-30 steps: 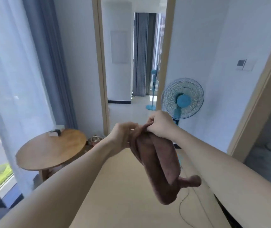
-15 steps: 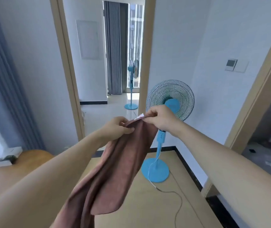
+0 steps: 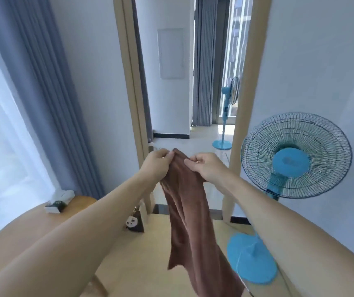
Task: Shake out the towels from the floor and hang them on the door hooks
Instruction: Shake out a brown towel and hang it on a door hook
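here the left hand (image 3: 158, 162) and the right hand (image 3: 206, 166) are both pinching the top edge of a brown towel (image 3: 190, 221), fingers curled onto the cloth and sitting close together, so the towel is hanging bunched in a long narrow drape in mid-air above the wooden floor (image 3: 141, 264), in front of the open doorway (image 3: 191, 82). judging from this, the shake-out is only partly done, since the cloth is not spreading flat. what could be going wrong next: the grip is narrow and only on the fingertips, so a hard snap could be pulling a corner free and dropping the towel; the loose lower end is swinging near the blue fan (image 3: 296, 155) and its base, and could be catching the grille or the cord. no door hooks are showing in this view, so a turn will be needed. at the left, a round wooden table (image 3: 43, 224) is carrying a small box (image 3: 59, 201) near its far edge; no writing on it is readable, and no brand is legible anywhere.
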